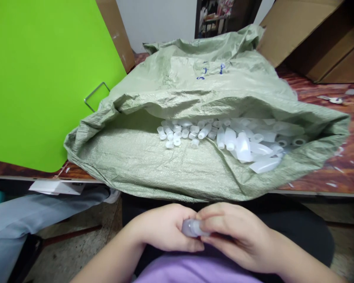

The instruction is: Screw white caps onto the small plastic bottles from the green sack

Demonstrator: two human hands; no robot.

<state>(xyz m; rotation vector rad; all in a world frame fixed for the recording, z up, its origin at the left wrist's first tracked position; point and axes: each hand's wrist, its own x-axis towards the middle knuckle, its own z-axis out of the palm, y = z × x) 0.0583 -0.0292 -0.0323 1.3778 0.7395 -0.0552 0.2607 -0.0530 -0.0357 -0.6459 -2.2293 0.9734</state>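
My left hand (172,228) is wrapped around a small translucent plastic bottle (188,228), low in front of my lap. The fingers of my right hand (236,234) are closed on a whitish cap (197,228) at the bottle's neck end. The hands meet there, and much of the bottle is hidden in my left palm. Just beyond them, a pale green woven sack (153,165) lies with its wide mouth facing me. Several translucent bottles (243,147) rest inside it on the right. Small loose caps (177,133) are heaped near the middle.
A bright green panel (47,78) with a metal wire handle stands at the left. Cardboard boxes (301,27) are at the back right. On the wood-patterned table (321,179) lie keys (335,100) and white scraps. Another person's leg (47,212) extends in at the lower left.
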